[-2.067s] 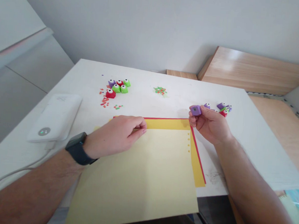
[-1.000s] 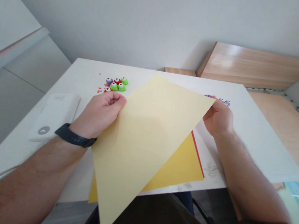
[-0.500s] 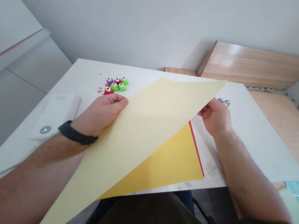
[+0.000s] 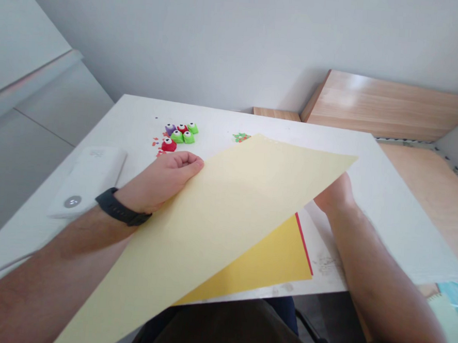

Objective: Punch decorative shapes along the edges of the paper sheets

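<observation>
A large pale yellow sheet of paper (image 4: pixel 227 202) is raised at a slant above the white desk. My left hand (image 4: pixel 180 171), wearing a dark wristband (image 4: pixel 120 206), pinches its left edge between thumb and fingers. At the right edge, my right hand (image 4: pixel 336 193) is partly behind the sheet, so its fingers are hidden. Below lies a deeper yellow sheet (image 4: pixel 254 266) flat on the desk, with a red strip (image 4: pixel 304 243) along its right side. The raised paper covers much of it.
Beyond my left hand sit several small red, green and purple figures with eyes (image 4: pixel 179 135), with small colored bits beside them. More green and orange bits (image 4: pixel 241 137) lie at the back. A white device (image 4: pixel 92 181) with a cable stands left. A wooden panel (image 4: pixel 388 106) rises back right.
The raised sheet's right corner has come down and to the right, now covering my right fingers and the purple figures there. Green and orange bits at the back have come into sight.
</observation>
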A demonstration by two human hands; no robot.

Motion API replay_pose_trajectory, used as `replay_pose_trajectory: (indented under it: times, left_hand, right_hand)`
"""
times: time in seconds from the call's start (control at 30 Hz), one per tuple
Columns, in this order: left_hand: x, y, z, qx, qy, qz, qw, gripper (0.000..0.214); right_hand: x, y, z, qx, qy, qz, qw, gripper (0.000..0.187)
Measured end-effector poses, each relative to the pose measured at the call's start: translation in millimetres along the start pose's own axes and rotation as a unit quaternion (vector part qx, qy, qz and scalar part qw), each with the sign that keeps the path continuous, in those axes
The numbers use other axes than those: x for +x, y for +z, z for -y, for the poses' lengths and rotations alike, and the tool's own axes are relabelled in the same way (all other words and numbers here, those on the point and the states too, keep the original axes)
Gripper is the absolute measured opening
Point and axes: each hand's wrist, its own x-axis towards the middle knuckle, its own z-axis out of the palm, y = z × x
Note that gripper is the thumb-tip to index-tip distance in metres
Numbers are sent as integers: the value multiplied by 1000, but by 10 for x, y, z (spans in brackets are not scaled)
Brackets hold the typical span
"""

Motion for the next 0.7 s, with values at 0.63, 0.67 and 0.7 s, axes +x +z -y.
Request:
replay_pose_trajectory:
  times: [0.63, 0.67, 0.7]
  left_hand:
    - [-117, 51, -55, 277, 179, 66, 942, 28]
    - [-122, 60, -58, 274, 183, 75, 941, 28]
    - [-125, 69, -59, 272, 186, 83, 941, 28]
  right_hand:
    - [-5, 17, 0, 34, 21, -10, 999, 20]
    - [-8, 22, 1, 30, 20, -10, 999, 20]
    - [-11, 27, 2, 28, 18, -11, 999, 20]
